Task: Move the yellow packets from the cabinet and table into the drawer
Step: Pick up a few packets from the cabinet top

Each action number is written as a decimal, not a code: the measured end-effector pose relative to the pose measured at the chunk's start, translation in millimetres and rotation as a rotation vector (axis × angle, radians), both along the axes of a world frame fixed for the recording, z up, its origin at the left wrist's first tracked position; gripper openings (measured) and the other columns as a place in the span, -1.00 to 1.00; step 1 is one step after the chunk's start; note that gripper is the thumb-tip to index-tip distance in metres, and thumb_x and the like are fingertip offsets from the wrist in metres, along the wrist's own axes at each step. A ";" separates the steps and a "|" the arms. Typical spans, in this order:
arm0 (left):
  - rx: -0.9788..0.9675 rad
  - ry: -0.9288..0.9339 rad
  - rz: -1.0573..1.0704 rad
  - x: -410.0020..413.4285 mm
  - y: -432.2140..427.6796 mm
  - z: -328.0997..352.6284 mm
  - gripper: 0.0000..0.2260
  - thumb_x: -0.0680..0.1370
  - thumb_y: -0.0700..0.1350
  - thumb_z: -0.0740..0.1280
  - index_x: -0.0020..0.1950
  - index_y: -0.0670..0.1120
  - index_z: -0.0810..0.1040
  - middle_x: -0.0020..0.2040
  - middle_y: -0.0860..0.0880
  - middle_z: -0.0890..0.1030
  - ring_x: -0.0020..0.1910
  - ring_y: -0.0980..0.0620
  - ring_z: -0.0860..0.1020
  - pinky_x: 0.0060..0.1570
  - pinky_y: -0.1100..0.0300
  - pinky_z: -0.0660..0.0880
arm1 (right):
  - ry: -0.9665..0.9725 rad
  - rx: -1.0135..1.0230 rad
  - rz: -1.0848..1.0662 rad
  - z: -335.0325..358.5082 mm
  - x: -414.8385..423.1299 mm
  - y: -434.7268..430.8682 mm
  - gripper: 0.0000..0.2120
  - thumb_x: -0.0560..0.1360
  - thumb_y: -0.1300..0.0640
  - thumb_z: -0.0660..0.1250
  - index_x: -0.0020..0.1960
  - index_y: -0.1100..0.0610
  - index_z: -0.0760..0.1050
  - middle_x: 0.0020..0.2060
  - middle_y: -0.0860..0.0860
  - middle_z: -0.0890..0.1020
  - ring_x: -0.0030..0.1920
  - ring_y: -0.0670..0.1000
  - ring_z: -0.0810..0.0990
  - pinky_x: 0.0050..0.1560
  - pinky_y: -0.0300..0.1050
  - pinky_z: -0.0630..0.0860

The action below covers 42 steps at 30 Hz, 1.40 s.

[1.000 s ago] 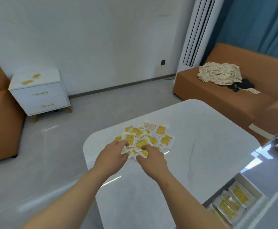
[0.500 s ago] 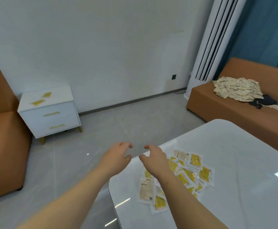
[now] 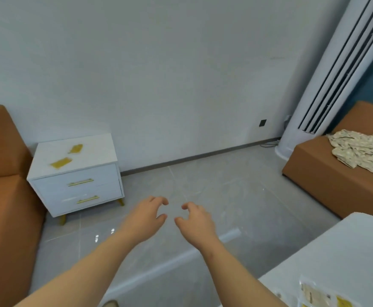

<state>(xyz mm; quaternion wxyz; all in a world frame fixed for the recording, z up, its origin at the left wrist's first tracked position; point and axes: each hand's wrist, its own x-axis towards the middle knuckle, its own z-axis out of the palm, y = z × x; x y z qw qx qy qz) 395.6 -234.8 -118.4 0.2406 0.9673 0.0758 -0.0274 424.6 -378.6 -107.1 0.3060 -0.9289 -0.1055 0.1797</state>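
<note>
1. The left hand and the right hand hang in mid-air above the grey floor, palms turned toward each other. The fingers of both are loosely curled and grip nothing.
2. The empty, cupped pose reads as hands readied for a pickup, most likely aimed at the white cabinet ahead.
3. Two yellow packets lie flat and apart from each other on the cabinet top, well beyond the left fingertips and off to their left.
4. Further packets sit on the corner of the white table, behind the right fingers and to their right. The picture's edge cuts them off.
5. The cabinet's two drawers are closed, their gold handles facing the fingertips. This view does not show which drawer is meant to receive the packets.
6. An orange seat stands just beside the cabinet, far left of the left fingers.
7. An orange sofa carrying a crumpled patterned cloth sits well right of the right fingers, with a white tower air conditioner behind it.
8. Only floor tile shows between the fingertips and the cabinet, so the reach looks unobstructed. The table edge flanks the right forearm.
</note>
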 end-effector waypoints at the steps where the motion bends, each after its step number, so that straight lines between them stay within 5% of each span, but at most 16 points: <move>1: 0.010 -0.002 0.007 14.5 25.7 -2.3 -0.68 0.59 -0.03 0.22 0.34 0.03 0.36 0.32 0.01 0.42 0.25 0.02 0.43 0.21 0.15 0.39 | 0.004 -0.001 0.008 -3.9 15.1 25.2 -0.57 0.55 0.00 0.19 0.40 0.02 0.29 0.38 0.04 0.34 0.36 0.10 0.30 0.34 -0.01 0.28; 17: -0.054 0.137 0.209 220.9 413.3 -40.0 -0.71 0.58 -0.04 0.21 0.31 0.04 0.38 0.24 0.00 0.47 0.22 0.04 0.45 0.12 0.20 0.38 | 0.179 -0.007 0.144 -45.4 241.1 409.8 -0.58 0.56 0.05 0.18 0.41 0.05 0.29 0.36 0.04 0.39 0.33 0.07 0.38 0.32 -0.03 0.35; 32: -0.165 0.433 0.519 354.0 660.5 -159.7 -0.70 0.58 -0.12 0.22 0.31 -0.02 0.40 0.28 -0.04 0.46 0.22 0.02 0.46 0.13 0.21 0.37 | 0.409 -0.195 0.392 -150.2 433.1 659.3 -0.60 0.57 0.08 0.13 0.40 0.06 0.28 0.33 0.06 0.38 0.28 0.10 0.40 0.25 -0.04 0.36; 37: -0.177 0.559 0.559 365.6 713.5 -220.6 -0.63 0.56 -0.10 0.22 0.38 -0.01 0.34 0.37 -0.06 0.34 0.26 -0.09 0.39 0.18 0.13 0.38 | 0.645 -0.121 0.188 -198.8 453.8 716.0 -0.63 0.57 0.09 0.18 0.37 0.10 0.31 0.24 0.07 0.44 0.15 0.04 0.46 0.14 -0.14 0.38; 42: -0.143 0.683 0.614 378.1 757.9 -269.8 -0.26 0.43 0.18 0.37 0.49 0.08 0.06 0.49 -0.01 0.06 0.44 -0.12 0.17 0.28 0.00 0.32 | 0.773 -0.078 -0.088 -250.2 475.0 772.5 -0.59 0.57 0.14 0.21 0.40 0.17 0.28 0.07 0.05 0.45 -0.07 -0.02 0.44 -0.09 -0.22 0.38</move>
